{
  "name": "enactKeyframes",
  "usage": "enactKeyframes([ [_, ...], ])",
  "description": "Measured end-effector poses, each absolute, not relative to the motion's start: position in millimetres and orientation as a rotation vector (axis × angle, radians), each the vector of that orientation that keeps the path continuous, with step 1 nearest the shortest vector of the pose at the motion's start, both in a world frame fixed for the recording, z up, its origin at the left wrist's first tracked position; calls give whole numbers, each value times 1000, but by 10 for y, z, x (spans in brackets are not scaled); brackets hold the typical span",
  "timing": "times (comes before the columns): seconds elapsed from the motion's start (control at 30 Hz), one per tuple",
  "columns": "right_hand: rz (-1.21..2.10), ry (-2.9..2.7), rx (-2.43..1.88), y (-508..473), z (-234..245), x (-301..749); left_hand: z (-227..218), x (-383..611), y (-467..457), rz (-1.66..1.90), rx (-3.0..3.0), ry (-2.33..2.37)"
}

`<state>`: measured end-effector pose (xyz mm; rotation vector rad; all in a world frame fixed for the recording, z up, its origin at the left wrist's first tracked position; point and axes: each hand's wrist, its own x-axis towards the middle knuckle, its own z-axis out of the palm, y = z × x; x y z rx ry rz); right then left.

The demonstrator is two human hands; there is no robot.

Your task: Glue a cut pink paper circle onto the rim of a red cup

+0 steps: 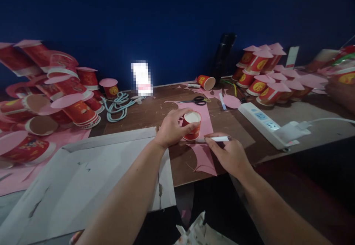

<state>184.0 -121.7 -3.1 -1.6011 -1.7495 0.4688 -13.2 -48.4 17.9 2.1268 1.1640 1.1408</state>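
Cup (194, 134) stands on pink paper (206, 121) right in front of the person, the left hand (173, 127) curled round its side, thumb against the red wall. The right hand (230, 156) pinches a white pen (220, 138) just beside the cup's foot; whether its tip touches the paper, I can't make out. Should that left grip slacken, the cup could skid and the pen stray. The paper, thin and cut in curves, might slide too if nudged.

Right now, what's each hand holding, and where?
Left hand: the red cup, around its upper side. Right hand: the white pen, near its cup-facing end.
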Motion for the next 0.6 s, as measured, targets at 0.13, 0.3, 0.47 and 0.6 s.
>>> enactKeyframes([
  [0.13, 448, -1757, -1639, -1158, 4, 1893, 158, -146, -462, 1132, 2156, 1147],
  [0.3, 507, -1792, -1650, -1069, 57, 1959, 151, -151, -458, 1136, 2143, 1136],
  [0.47, 562, -1788, -1663, -961, 94, 2050, 169, -147, -465, 1114, 2150, 1155],
  [0.6, 557, -1807, -1696, -856, 134, 2098, 168, -148, -464, 1117, 2147, 1158],
])
